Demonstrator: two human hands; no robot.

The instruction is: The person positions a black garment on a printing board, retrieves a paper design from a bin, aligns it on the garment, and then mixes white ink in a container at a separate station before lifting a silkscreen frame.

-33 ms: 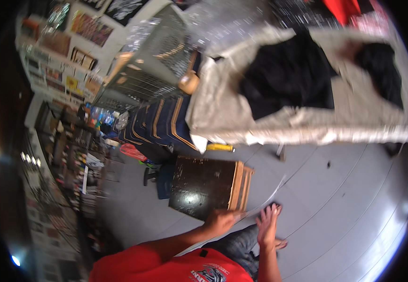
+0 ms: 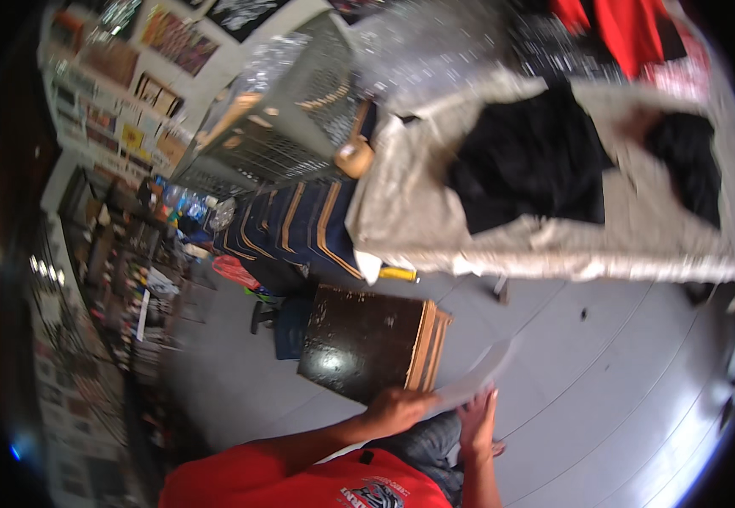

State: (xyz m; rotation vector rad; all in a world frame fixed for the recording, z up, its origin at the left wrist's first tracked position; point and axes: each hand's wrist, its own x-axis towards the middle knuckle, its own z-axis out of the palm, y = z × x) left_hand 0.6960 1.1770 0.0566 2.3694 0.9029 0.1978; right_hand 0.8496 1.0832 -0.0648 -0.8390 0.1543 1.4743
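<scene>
where floor [image 2: 588,398] spreads, left hand [image 2: 400,410] holds sheet [image 2: 474,381] edge.

One pale sheet [image 2: 479,378], one brown box [image 2: 363,337]

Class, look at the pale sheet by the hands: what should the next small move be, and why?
Probably, the right hand should gently pinch the near edge of the pale sheet: the left hand holds one end, the far end juts out unsupported, and whether the right hand grips it is unclear.
</scene>
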